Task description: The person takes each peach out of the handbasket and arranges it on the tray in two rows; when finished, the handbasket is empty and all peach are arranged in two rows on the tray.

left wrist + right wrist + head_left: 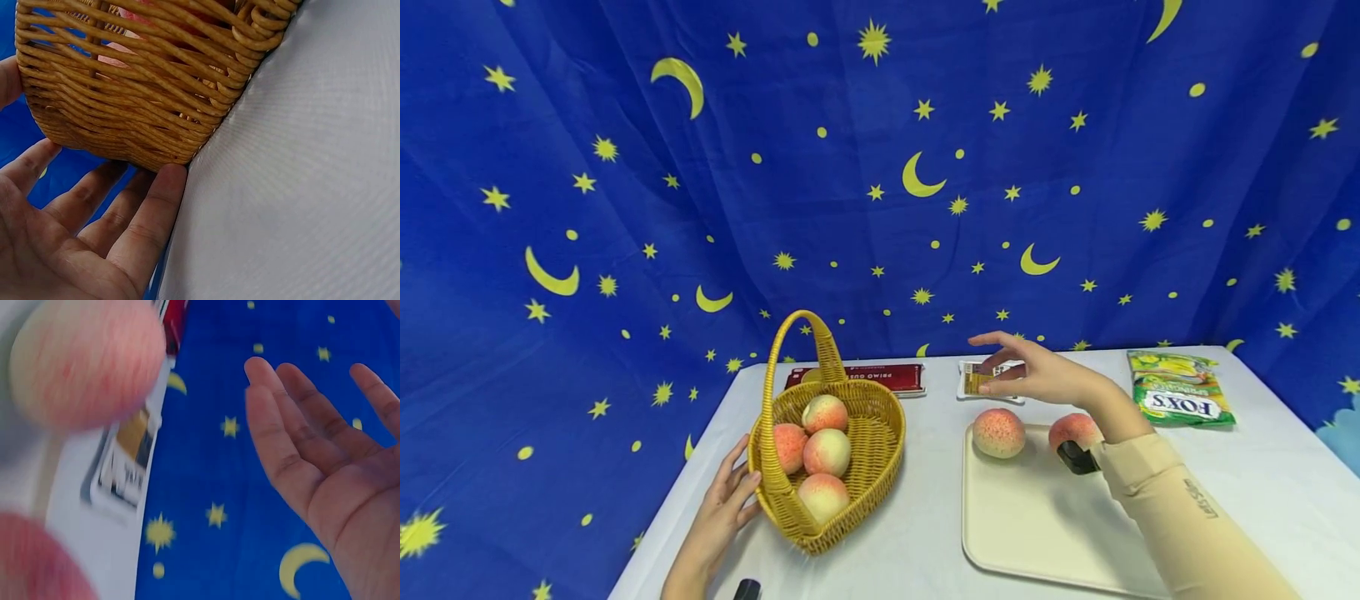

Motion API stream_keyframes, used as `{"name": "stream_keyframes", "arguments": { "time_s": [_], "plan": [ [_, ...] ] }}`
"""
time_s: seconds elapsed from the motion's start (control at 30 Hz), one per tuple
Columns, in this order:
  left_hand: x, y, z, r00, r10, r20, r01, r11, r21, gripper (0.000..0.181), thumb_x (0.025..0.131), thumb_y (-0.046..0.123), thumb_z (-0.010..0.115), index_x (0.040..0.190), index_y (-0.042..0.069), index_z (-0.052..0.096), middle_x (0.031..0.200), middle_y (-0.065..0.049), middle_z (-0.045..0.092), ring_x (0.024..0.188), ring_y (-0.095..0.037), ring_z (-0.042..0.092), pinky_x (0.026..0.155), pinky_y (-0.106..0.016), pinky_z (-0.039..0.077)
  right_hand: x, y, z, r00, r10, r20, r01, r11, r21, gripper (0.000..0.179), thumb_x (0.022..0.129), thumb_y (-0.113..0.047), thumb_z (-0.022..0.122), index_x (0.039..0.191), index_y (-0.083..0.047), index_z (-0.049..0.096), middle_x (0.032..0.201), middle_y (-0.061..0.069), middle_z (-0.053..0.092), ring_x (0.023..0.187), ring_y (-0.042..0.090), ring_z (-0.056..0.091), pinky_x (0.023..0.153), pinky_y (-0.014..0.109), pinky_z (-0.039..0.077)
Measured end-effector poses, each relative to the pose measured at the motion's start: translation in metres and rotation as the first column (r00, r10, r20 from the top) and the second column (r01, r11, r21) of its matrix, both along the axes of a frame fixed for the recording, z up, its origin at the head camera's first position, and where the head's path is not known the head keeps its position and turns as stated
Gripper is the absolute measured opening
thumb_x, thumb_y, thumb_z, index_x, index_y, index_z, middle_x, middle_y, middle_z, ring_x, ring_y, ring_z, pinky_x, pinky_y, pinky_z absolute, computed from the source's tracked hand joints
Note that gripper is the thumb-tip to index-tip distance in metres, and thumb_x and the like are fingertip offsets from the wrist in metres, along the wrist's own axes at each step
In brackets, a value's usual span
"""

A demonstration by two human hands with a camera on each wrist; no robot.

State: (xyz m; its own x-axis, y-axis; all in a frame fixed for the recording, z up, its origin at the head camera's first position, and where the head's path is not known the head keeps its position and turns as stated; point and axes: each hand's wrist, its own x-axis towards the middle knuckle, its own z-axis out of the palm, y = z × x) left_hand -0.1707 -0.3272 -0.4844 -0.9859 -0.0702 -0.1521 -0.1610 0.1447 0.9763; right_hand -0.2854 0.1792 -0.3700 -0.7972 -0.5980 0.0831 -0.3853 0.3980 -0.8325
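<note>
A heart-shaped wicker basket (880, 417) with a tall handle holds several peaches (827, 452). At its left side is my left hand (718, 512). In the left wrist view, fairly straight fingers (140, 240) touch the low wall of the basket (137, 94). My right hand (1037, 373) is held over the back of the table, nothing in its grasp. Its fingers (272, 434) are spread and relaxed in the right wrist view. Two peaches, one pale red (998, 433) and one partly behind the wrist band (1075, 429), sit at the far edge of the cream tray (1037, 533).
Behind the basket lies a dark red packet (902, 379). A small white and gold packet (972, 382) lies beneath the right hand. A green and yellow Fox's bag (1183, 392) is at the back right. Beyond the white table (917, 517) hangs a blue starry curtain (850, 208).
</note>
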Motion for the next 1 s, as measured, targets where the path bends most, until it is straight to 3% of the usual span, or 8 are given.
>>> {"name": "stream_keyframes", "arguments": {
  "time_s": [0.2, 0.33, 0.43, 0.53, 0.67, 0.83, 1.0],
  "plan": [
    [0.002, 0.000, 0.001, 1.000, -0.005, -0.012, 0.005, 1.000, 0.013, 0.077, 0.112, 0.037, 0.058, 0.174, 0.032, 0.013, 0.175, -0.023, 0.026, 0.119, 0.008, 0.058, 0.099, -0.030, 0.061, -0.006, -0.039, 0.002, 0.998, 0.046, 0.039, -0.045, 0.999, -0.010, 0.076, 0.099, -0.029, 0.080, 0.163, -0.018, 0.041, 0.145, 0.019, 0.063, 0.132, 0.037, 0.065, 0.112, 0.049, 0.057],
    [0.002, 0.000, 0.001, 1.000, -0.011, -0.014, 0.012, 1.000, 0.024, 0.077, 0.112, 0.036, 0.058, 0.174, 0.030, 0.013, 0.175, -0.024, 0.026, 0.111, 0.016, 0.059, 0.098, -0.028, 0.060, -0.006, -0.065, 0.004, 0.995, 0.082, 0.059, -0.079, 0.996, -0.050, 0.078, 0.099, -0.028, 0.080, 0.164, -0.023, 0.038, 0.149, 0.017, 0.062, 0.133, 0.034, 0.066, 0.107, 0.047, 0.060],
    [0.001, 0.000, 0.002, 1.000, -0.009, -0.006, 0.009, 1.000, 0.018, 0.077, 0.112, 0.036, 0.058, 0.174, 0.031, 0.013, 0.175, -0.023, 0.026, 0.118, 0.011, 0.058, 0.099, -0.029, 0.060, -0.008, -0.084, 0.002, 0.992, 0.110, 0.054, -0.105, 0.990, -0.095, 0.079, 0.099, -0.025, 0.080, 0.165, -0.026, 0.036, 0.155, 0.015, 0.057, 0.136, 0.032, 0.064, 0.108, 0.046, 0.059],
    [0.001, 0.001, 0.002, 1.000, -0.008, 0.000, 0.008, 1.000, 0.005, 0.077, 0.112, 0.038, 0.057, 0.174, 0.032, 0.012, 0.175, -0.024, 0.026, 0.138, -0.010, 0.054, 0.103, -0.035, 0.061, -0.010, -0.103, -0.001, 0.990, 0.129, 0.061, -0.121, 0.985, -0.126, 0.080, 0.098, -0.022, 0.081, 0.165, -0.028, 0.037, 0.157, 0.014, 0.055, 0.138, 0.034, 0.062, 0.110, 0.044, 0.058],
    [0.000, 0.000, 0.002, 1.000, -0.011, 0.002, 0.011, 1.000, -0.006, 0.078, 0.112, 0.039, 0.057, 0.175, 0.031, 0.010, 0.175, -0.025, 0.024, 0.155, -0.035, 0.038, 0.108, -0.042, 0.060, -0.011, -0.126, -0.006, 0.984, 0.146, 0.106, -0.132, 0.983, -0.128, 0.078, 0.098, -0.024, 0.081, 0.163, -0.029, 0.040, 0.153, 0.017, 0.058, 0.139, 0.038, 0.061, 0.112, 0.046, 0.057],
    [0.000, 0.000, 0.001, 1.000, 0.000, 0.006, 0.000, 1.000, -0.008, 0.077, 0.112, 0.039, 0.057, 0.174, 0.032, 0.012, 0.175, -0.024, 0.026, 0.151, -0.031, 0.042, 0.104, -0.037, 0.061, -0.015, -0.153, -0.012, 0.978, 0.168, 0.127, -0.155, 0.982, -0.107, 0.075, 0.098, -0.026, 0.081, 0.162, -0.031, 0.042, 0.159, 0.017, 0.055, 0.148, 0.033, 0.052, 0.116, 0.048, 0.053],
    [-0.001, 0.000, 0.001, 1.000, -0.006, 0.003, 0.006, 1.000, -0.009, 0.077, 0.113, 0.040, 0.057, 0.174, 0.032, 0.011, 0.175, -0.024, 0.025, 0.151, -0.031, 0.042, 0.103, -0.036, 0.061, -0.017, -0.177, -0.018, 0.968, 0.185, 0.169, -0.157, 0.973, -0.168, 0.083, 0.101, -0.031, 0.076, 0.168, -0.035, 0.027, 0.164, 0.023, 0.046, 0.143, 0.037, 0.057, 0.100, 0.044, 0.060]
  ]
}}
